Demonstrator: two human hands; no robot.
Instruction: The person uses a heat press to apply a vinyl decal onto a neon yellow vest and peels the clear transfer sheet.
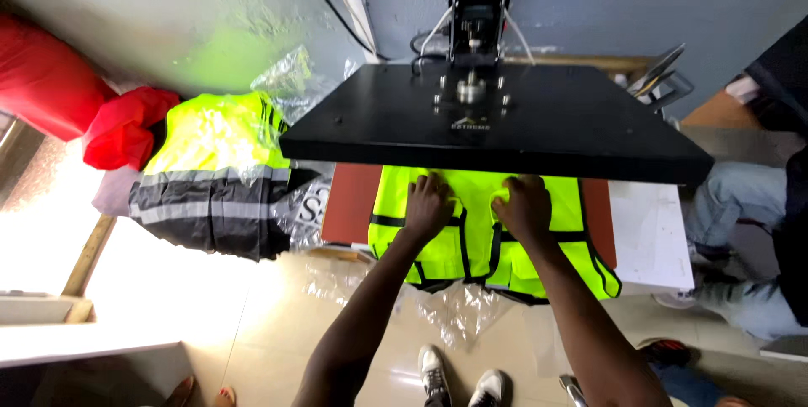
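A neon yellow safety vest [555, 213] with black trim lies spread on the reddish lower pad [349, 205] of a heat press, its hem hanging over the front edge. My left hand [427, 205] rests flat on the vest's left half, fingers reaching under the raised black upper plate [505, 121]. Pressed on the right half, beside the centre seam, is my right hand [523, 205]. Neither hand grips anything.
A stack of yellow and black vests [215, 180] in clear plastic sits left of the press, with red fabric [93, 112] behind it. Plastic wrap [454, 310] lies on the floor. Another person's jeans-clad legs [741, 205] are at the right. My shoes [463, 377] show below.
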